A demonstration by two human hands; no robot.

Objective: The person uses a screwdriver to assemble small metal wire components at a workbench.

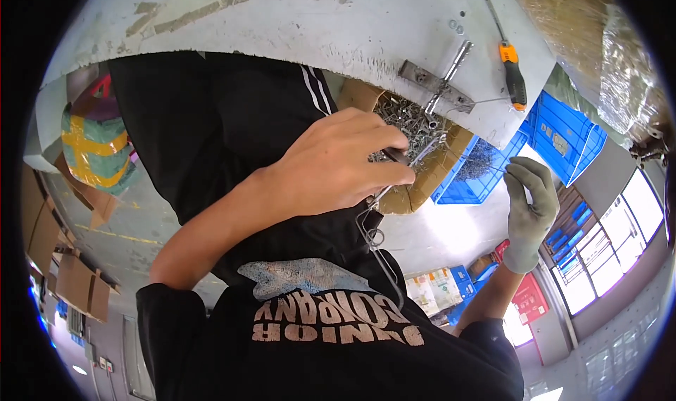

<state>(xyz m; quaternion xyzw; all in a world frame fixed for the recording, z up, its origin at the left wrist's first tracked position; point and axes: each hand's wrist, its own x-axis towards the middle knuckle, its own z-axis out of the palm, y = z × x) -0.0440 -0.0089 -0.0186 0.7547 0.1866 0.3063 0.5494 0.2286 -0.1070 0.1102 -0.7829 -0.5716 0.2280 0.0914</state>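
Note:
My bare left hand [345, 160] is closed in front of my body, thumb and fingers pinching a small dark piece [394, 155] whose kind I cannot make out. A thin bent metal wire [376, 239] with a small loop runs from beneath this hand down across my shirt. Just beyond the fingertips, a cardboard box [410, 195] holds many small metal parts [407, 119]. Off to the right, my right hand [531, 202], in a pale glove, is raised with its fingers loosely curved and apart from the thumb. Nothing shows in it.
On the worn white table [282, 28] lie a flat metal bar [415, 76] with a chrome rod [454, 63] across it, a screwdriver [515, 77] with an orange-and-black handle, and several washers [456, 26]. Blue crates [567, 137] stand past the box. Wrapped bundles [95, 147] are at left.

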